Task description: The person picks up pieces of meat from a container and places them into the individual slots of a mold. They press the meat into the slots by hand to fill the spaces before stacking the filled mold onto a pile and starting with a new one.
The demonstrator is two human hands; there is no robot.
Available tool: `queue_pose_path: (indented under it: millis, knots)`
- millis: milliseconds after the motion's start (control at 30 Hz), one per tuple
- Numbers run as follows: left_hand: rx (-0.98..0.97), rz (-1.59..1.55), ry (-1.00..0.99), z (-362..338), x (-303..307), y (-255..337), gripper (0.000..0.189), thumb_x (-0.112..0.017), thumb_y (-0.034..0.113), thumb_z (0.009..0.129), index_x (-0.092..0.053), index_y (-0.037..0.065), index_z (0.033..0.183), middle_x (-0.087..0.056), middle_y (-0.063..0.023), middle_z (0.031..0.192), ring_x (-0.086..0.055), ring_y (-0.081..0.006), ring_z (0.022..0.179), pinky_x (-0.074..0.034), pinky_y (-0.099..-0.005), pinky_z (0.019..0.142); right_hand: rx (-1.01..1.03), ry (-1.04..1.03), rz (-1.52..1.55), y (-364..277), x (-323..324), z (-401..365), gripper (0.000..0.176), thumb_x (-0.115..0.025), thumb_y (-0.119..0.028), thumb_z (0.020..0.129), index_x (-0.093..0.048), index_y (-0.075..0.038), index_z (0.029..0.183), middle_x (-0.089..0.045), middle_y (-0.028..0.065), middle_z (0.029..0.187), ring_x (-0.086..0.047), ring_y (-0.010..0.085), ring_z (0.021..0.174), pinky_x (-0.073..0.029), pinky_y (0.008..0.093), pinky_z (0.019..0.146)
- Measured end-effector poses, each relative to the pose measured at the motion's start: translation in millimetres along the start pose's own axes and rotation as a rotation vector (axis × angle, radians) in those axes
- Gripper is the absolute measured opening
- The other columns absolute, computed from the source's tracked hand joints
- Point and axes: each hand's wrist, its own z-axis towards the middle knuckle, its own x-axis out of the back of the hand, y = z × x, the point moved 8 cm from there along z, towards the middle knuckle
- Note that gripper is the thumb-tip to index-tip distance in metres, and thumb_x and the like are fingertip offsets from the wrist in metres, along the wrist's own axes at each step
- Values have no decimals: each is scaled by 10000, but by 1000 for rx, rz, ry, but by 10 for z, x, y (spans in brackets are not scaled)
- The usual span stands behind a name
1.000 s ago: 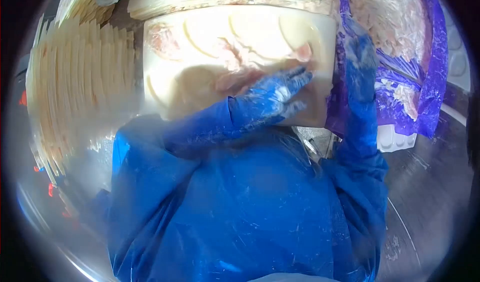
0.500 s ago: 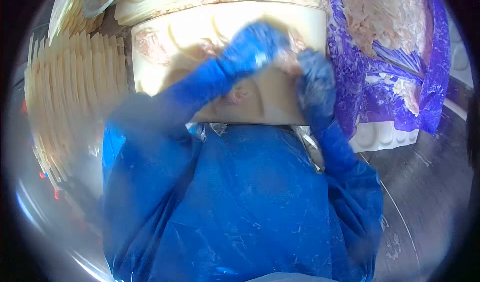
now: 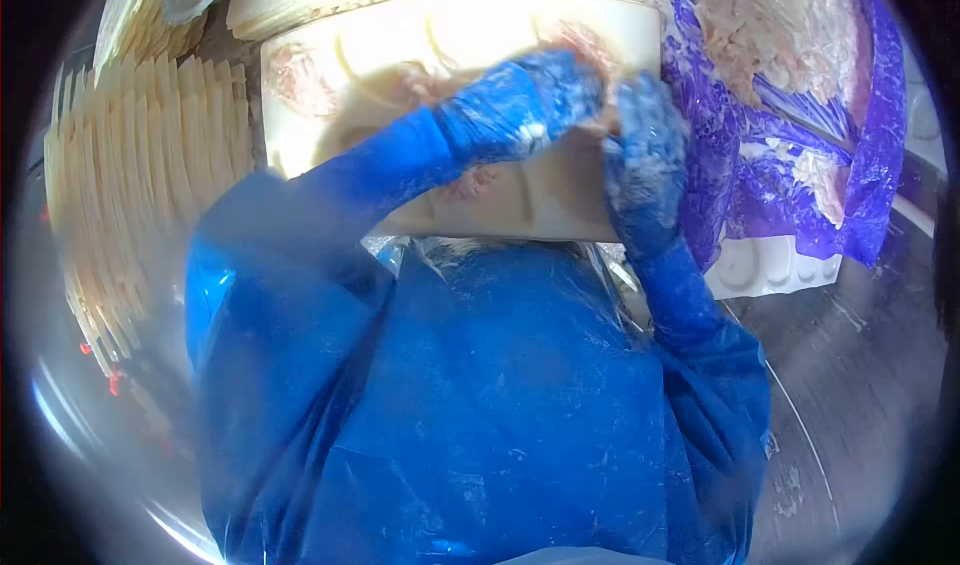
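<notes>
A pale tray (image 3: 560, 210) with shallow hollows lies in front of me, and pink shredded filling (image 3: 305, 80) sits in several of them. My left hand (image 3: 535, 100), in a blue glove smeared with filling, is over the tray's right half, fingers curled. Close by, at the tray's right edge, is my right hand (image 3: 648, 160), gloved too, its fingers bent toward the left one. A bit of pink filling (image 3: 606, 117) shows between the two hands. What either hand's fingertips hold is too small and hidden to make out.
On the left stands a row of stacked pale trays (image 3: 150, 155), with more stacked trays (image 3: 400, 0) along the back. A purple bag (image 3: 700, 155) at the right holds a heap of pale filling (image 3: 775, 25). A white moulded tray (image 3: 765, 267) lies beneath the bag.
My left hand has shifted slightly right and down, and my right hand slightly right and up. More of the filling at the tray's upper right now shows.
</notes>
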Motion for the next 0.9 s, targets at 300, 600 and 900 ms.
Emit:
queue_pose_path:
  millis: [300,600,900]
  knots:
    - [182,38,354,-10,11,-239,594,-550,326,969,-437,42,1478,-441,-140,1532,-357,-315,1448,-231,-472,1216,110,135,117,74,-188,177,541,-526,-127,974,-413,-67,1500,-388,186,1555,-353,335,1447,-262,459,1197]
    - [153,-87,112,7,29,101,788,-569,437,953,-252,72,1575,-232,-177,1634,-199,-326,1521,-102,-503,1246,10,32,62,-114,216,50,720,-591,-279,928,-305,-89,1562,-280,147,1625,-192,310,1526,-118,480,1246]
    - [257,20,281,8,130,-483,687,-539,479,963,-407,72,1501,-345,-182,1582,-301,-344,1475,-176,-474,1231,72,107,13,-150,167,278,709,-599,-270,940,-307,-90,1560,-285,172,1610,-215,373,1506,-210,495,1220]
